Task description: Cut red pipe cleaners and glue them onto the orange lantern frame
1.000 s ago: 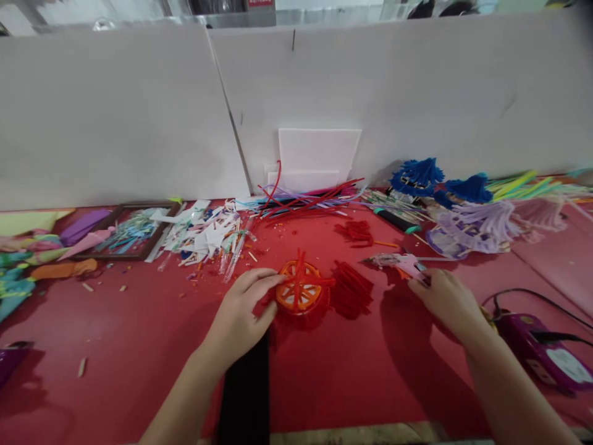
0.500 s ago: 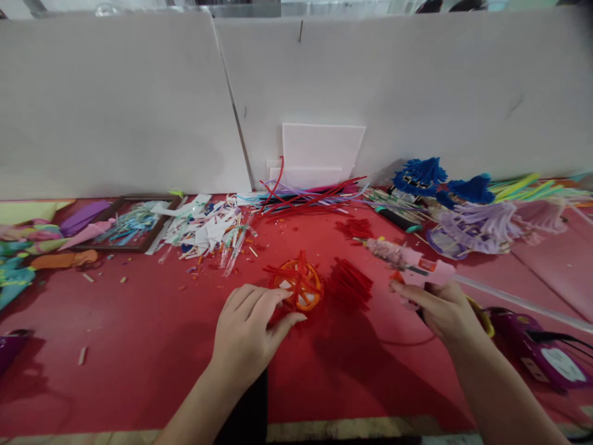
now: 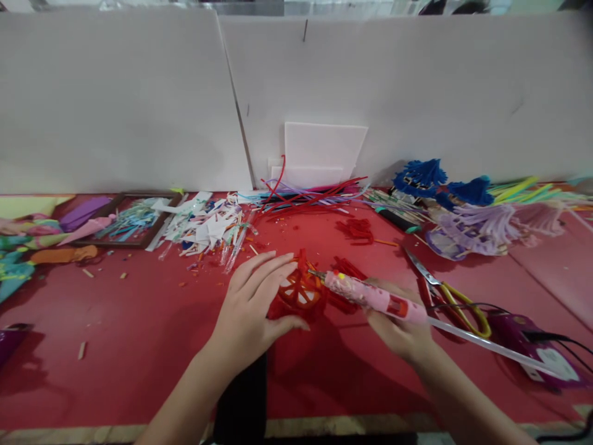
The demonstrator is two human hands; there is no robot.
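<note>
A small round orange frame with spokes [image 3: 301, 298] lies on the red tabletop, with red pipe cleaners laid across and around it. My left hand [image 3: 259, 303] spans its left side, fingers at the upper edge and thumb at the lower, steadying it. My right hand [image 3: 398, 321] grips a pink hot glue gun [image 3: 370, 295] with a long clear glue stick [image 3: 491, 347] out of its back. The gun's metal nozzle points left, at the frame's upper right edge; whether it touches cannot be told. Cut red pipe cleaners [image 3: 345, 301] lie partly behind the gun.
Yellow-handled scissors [image 3: 463, 309] and a purple power strip [image 3: 523, 346] lie to the right. Red pipe-cleaner pieces [image 3: 356, 230] and a long bundle [image 3: 315, 196] sit farther back. Paper scraps [image 3: 208, 228] and a brown frame [image 3: 134, 242] are at left, blue fringed pieces [image 3: 421, 176] at back right.
My right hand has brought the glue gun left to the orange frame, uncovering the scissors. My left hand's fingers have shifted up along the frame's edge.
</note>
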